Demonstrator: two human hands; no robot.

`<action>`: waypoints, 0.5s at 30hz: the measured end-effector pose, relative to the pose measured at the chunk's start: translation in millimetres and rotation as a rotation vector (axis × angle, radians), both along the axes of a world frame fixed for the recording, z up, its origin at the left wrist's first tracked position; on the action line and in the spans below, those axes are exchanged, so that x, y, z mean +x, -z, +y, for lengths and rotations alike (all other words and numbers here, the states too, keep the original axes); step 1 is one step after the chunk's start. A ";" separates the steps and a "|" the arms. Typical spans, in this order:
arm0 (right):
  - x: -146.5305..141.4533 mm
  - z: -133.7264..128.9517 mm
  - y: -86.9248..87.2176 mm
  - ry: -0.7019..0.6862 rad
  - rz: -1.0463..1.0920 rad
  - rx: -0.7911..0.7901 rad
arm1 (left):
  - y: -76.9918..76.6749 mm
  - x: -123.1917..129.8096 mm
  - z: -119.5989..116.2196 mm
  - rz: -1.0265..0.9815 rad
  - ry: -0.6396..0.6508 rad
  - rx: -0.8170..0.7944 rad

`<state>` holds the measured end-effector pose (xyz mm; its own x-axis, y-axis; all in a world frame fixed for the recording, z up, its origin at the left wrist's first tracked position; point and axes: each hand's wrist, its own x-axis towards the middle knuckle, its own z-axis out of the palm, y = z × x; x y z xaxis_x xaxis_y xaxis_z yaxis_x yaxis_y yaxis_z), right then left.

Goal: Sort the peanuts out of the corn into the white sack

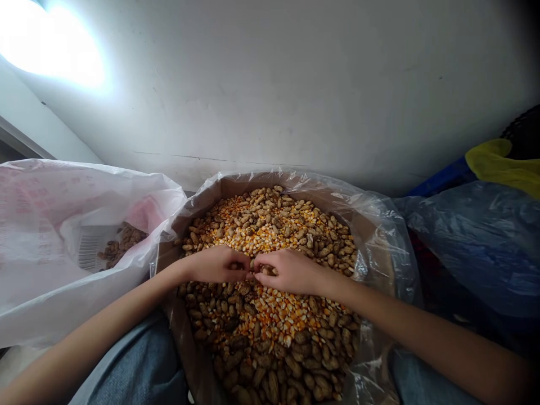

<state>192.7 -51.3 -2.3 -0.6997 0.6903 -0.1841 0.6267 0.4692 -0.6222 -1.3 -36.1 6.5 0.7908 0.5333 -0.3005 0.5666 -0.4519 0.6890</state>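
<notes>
My left hand point(217, 264) and my right hand point(291, 271) meet over the middle of a lined bag. Both are closed in a pinch, fingertip to fingertip, on what looks like a peanut in its shell point(252, 263), mostly covered by the fingers. Below and around them lie many unshelled peanuts point(274, 382) mixed with loose yellow corn kernels point(287, 315). The clear plastic liner point(379, 247) is folded over the rim of the brown bag point(181, 349), which stands between my knees.
On the left, an open white plastic bag point(54, 225) holds a small heap of reddish-brown peanut kernels point(124, 242). To the right lie a bluish clear plastic bag point(476, 236) and a yellow cloth-like item point(502, 166). A pale wall point(274, 84) rises close behind.
</notes>
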 end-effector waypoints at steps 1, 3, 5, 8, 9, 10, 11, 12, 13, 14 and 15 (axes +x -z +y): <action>-2.0 -2.1 0.0 -0.053 -0.078 0.098 | -0.3 0.6 -2.3 0.077 0.068 0.110; -6.6 -6.1 1.2 -0.136 -0.213 0.223 | -1.1 1.8 -6.9 0.219 0.158 0.284; -10.9 -9.4 4.1 -0.186 -0.301 0.297 | -1.9 3.6 -11.3 0.316 0.210 0.401; -15.1 -12.4 9.4 -0.227 -0.364 0.347 | -1.2 7.6 -17.0 0.381 0.250 0.491; -15.8 -12.9 10.7 -0.232 -0.374 0.351 | -0.3 9.0 -18.4 0.389 0.259 0.507; -16.1 -13.1 11.6 -0.232 -0.380 0.350 | 0.7 10.1 -19.2 0.393 0.265 0.517; -16.1 -13.1 12.0 -0.226 -0.381 0.342 | 1.6 11.1 -19.6 0.395 0.266 0.521; -15.7 -12.8 12.0 -0.213 -0.373 0.327 | 2.2 11.7 -19.4 0.391 0.264 0.518; -15.0 -12.1 11.6 -0.191 -0.356 0.302 | 1.9 12.0 -18.6 0.384 0.258 0.507; -13.9 -11.0 10.9 -0.157 -0.325 0.264 | 0.6 11.8 -17.4 0.372 0.248 0.488; -12.6 -9.6 10.0 -0.114 -0.276 0.206 | -2.2 11.0 -15.9 0.355 0.231 0.465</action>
<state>180.1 -60.9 -12.3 -0.7179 0.6528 -0.2416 0.6940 0.6440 -0.3220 9.6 -52.0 8.6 0.7958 0.4984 -0.3439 0.5765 -0.7973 0.1786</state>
